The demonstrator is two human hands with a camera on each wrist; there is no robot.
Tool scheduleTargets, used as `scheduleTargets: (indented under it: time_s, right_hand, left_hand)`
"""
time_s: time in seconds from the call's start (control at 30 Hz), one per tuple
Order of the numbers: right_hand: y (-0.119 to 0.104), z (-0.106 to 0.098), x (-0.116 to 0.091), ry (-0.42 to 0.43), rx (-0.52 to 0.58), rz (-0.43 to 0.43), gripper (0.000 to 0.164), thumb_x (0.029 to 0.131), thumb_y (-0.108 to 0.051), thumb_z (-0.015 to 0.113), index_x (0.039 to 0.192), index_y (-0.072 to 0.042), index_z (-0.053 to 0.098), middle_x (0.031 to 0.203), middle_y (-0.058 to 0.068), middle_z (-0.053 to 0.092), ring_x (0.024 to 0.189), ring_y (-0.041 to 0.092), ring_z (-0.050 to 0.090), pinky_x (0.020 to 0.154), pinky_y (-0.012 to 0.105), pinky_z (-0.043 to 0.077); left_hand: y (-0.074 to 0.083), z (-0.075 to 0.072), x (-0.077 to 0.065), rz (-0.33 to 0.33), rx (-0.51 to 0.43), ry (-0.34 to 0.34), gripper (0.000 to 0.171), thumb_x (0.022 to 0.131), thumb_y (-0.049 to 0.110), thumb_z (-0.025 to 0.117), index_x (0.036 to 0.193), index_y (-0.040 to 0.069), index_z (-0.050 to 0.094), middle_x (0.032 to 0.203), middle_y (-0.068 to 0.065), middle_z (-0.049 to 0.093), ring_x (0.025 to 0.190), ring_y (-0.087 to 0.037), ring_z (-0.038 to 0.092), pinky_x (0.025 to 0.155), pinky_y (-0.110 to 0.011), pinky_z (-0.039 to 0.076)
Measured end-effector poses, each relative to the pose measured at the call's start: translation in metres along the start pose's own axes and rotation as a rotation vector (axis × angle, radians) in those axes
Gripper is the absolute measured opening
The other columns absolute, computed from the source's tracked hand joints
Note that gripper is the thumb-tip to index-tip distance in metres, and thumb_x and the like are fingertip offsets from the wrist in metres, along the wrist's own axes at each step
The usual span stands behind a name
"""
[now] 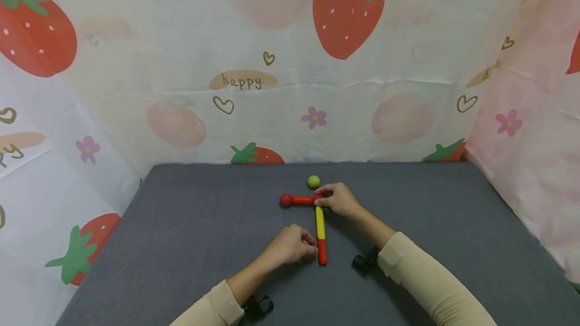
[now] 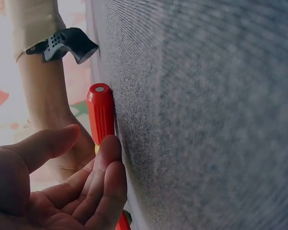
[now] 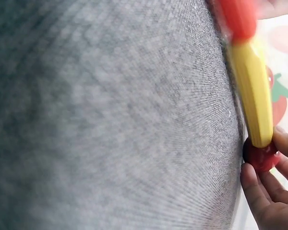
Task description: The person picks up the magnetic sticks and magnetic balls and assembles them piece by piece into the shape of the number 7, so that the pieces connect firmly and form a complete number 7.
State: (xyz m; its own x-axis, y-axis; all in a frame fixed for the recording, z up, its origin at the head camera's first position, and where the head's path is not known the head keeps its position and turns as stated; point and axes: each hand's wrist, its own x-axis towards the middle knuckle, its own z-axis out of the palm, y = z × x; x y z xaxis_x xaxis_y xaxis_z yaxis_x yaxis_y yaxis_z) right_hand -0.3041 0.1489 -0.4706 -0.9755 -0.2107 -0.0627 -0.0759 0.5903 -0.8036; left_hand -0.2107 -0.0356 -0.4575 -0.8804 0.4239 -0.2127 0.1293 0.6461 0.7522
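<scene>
Dark red ball (image 3: 261,155) sits at the corner where a yellow rod (image 1: 320,223) meets an upper red rod (image 1: 302,200). My right hand (image 1: 339,200) pinches this ball between thumb and fingers. Leftward, the upper red rod ends at another red ball (image 1: 286,199). Joined end to end with the yellow rod is a lower red rod (image 2: 101,112), pointing toward me. My left hand (image 1: 291,245) is beside that lower rod, its thumb apart from the fingers and nothing gripped; whether the fingertips touch the rod I cannot tell.
A green ball (image 1: 313,181) lies on the dark grey table (image 1: 204,215), just beyond the right hand. Black wrist cameras (image 1: 259,306) hang under both wrists. A strawberry-print curtain (image 1: 181,64) stands behind the table.
</scene>
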Motion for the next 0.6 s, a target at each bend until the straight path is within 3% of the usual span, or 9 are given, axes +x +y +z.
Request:
scheduleTargets:
  time_s: [0.6]
  right_hand:
    - [-0.001,-0.001,-0.001,-0.013,-0.041,-0.029,0.029,0.088,-0.016,0.073,0.115,-0.004,0.07,0.111,0.012,0.07,0.092,0.02,0.062,0.072,0.028,0.051]
  left_hand:
    - [-0.003,-0.013,-0.002,0.049,-0.02,-0.024,0.02,0.087,0.017,0.073,0.099,0.002,0.073,0.08,-0.004,0.072,0.063,-0.01,0.063,0.054,-0.024,0.048]
